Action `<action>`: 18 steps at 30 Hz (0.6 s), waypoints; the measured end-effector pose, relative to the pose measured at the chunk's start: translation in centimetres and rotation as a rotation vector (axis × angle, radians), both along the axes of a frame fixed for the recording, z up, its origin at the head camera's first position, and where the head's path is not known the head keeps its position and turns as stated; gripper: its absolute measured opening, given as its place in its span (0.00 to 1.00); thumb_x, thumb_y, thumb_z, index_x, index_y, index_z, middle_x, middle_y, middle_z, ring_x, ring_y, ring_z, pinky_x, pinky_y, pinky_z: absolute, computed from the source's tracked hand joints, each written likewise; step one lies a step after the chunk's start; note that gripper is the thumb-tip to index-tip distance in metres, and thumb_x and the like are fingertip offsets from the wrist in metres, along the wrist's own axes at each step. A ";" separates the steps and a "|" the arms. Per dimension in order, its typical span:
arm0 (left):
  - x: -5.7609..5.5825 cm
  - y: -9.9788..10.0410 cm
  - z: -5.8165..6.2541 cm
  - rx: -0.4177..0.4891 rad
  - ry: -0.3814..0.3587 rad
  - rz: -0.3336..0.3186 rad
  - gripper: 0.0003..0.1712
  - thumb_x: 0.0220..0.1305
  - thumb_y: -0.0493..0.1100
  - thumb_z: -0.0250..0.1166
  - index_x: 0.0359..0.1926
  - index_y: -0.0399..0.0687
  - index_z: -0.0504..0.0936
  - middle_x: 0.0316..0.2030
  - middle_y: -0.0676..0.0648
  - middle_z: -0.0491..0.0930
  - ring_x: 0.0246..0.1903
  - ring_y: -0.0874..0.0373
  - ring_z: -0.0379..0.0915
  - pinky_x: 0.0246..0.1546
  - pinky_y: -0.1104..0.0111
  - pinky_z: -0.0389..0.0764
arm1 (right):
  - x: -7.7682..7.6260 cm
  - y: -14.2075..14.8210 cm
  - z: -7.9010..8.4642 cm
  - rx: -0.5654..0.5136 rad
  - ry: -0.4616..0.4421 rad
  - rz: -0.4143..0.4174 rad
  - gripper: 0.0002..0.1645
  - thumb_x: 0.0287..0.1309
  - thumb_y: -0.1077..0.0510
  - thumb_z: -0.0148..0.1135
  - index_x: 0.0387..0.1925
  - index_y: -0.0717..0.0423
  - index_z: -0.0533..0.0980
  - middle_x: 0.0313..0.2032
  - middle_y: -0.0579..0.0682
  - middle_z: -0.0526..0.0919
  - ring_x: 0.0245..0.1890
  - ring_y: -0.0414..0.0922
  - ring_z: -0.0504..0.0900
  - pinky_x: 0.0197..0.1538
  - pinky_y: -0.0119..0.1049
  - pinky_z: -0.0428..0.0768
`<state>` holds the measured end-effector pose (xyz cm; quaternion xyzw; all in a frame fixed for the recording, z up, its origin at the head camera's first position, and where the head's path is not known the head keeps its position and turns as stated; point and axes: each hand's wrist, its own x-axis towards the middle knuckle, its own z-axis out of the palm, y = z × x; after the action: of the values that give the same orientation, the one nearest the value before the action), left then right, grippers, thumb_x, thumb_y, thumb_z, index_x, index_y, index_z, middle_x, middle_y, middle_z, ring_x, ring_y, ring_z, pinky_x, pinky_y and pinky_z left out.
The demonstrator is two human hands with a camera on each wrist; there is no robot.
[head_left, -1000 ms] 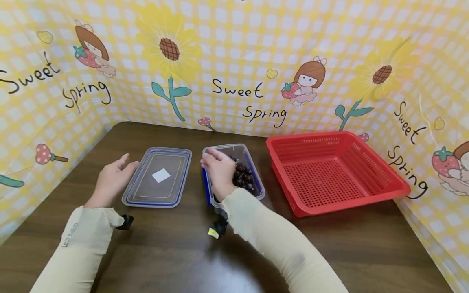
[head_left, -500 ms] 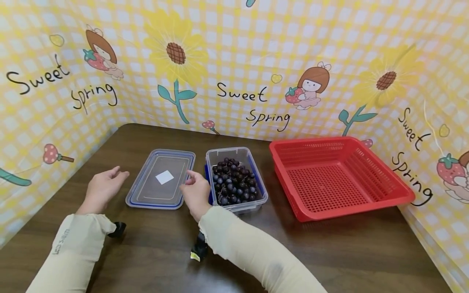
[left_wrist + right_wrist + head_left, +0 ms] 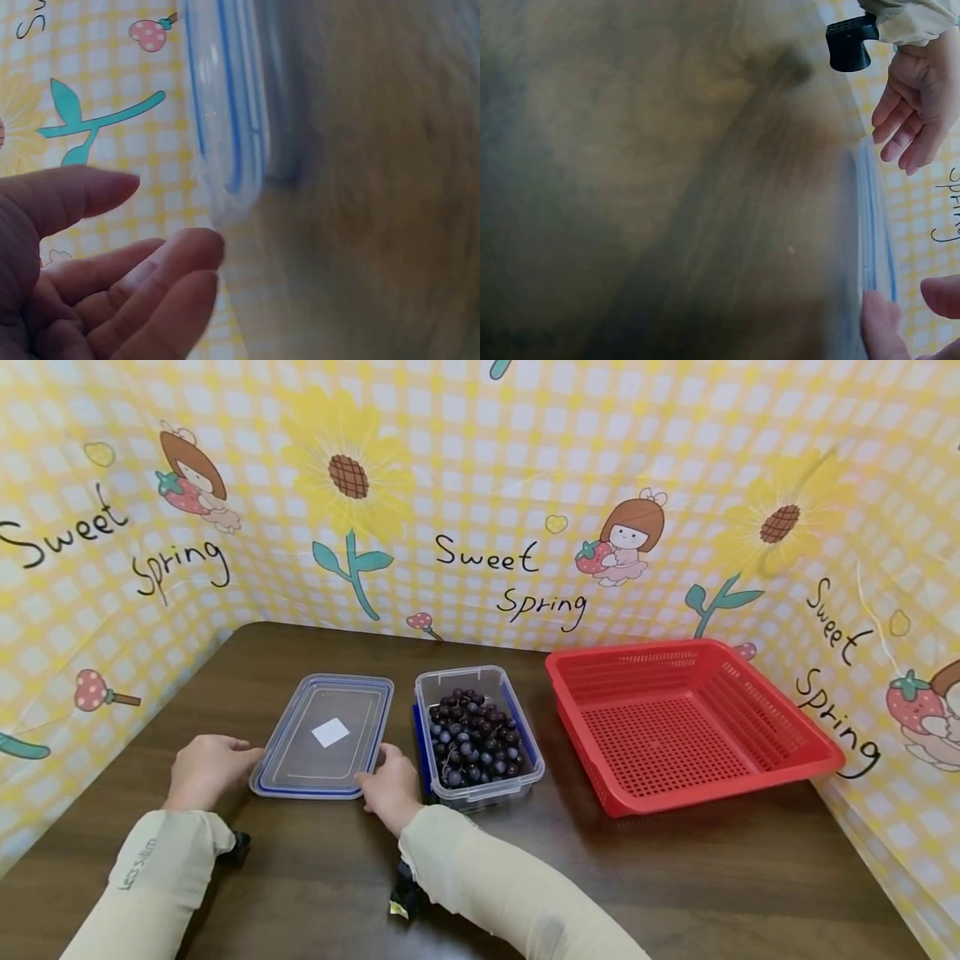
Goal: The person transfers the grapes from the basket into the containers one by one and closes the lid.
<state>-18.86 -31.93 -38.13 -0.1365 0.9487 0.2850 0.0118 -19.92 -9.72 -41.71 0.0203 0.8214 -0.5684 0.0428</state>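
On a brown desk [image 3: 322,877], a clear lid [image 3: 318,764] with a white label [image 3: 331,732] lay on the left, between a person's two hands. The left hand [image 3: 206,770] was open beside the lid's left edge, thumb and fingers spread, holding nothing; whether its fingertips touched the lid could not be told. The right hand [image 3: 393,785] had its fingers against the lid's right edge near the close corner, its thumb apart. Just right stood a box [image 3: 489,793] of dark grapes [image 3: 476,739], then a red basket [image 3: 712,789].
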 end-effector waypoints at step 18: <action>-1.9 -0.5 -0.8 0.180 -0.178 -0.184 0.09 0.55 0.29 0.62 0.35 0.21 0.80 0.18 0.50 0.79 0.19 0.61 0.76 0.23 0.68 0.80 | 0.1 1.0 -0.2 0.023 -0.107 0.147 0.12 0.52 0.78 0.53 0.33 0.62 0.75 0.13 0.54 0.77 0.14 0.50 0.82 0.15 0.32 0.77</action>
<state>-20.79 -32.39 -38.92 -0.0719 0.9230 0.3535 0.1340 -19.84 -8.69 -41.88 -0.0093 0.8236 -0.5524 0.1281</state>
